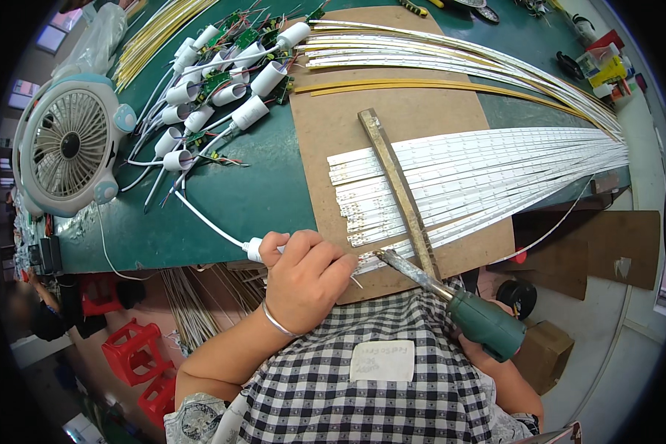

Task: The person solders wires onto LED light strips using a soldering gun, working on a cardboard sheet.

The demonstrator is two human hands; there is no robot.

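Note:
My left hand (303, 277), with a silver bangle at the wrist, is closed around a white cable end cap (253, 249) near the board's front edge. A white cable (207, 222) runs from the cap toward the pile. Its fingertips are close to the end of the nearest white LED strip (368, 260). In my right hand (477, 357), mostly hidden behind the handle, is a soldering iron (488, 324) with a green body. The iron's tip touches or hovers just over that strip's end; I cannot tell which. A brass-coloured bar (399, 189) lies across the row of LED strips (481, 159).
Cabled white caps with green circuit boards (229, 92) are heaped at the back left, beside a fan (70, 144). More strips (392, 52) lie at the back on the brown board (311, 148). Red stools (133, 351) stand below left. Another person (37, 303) is at far left.

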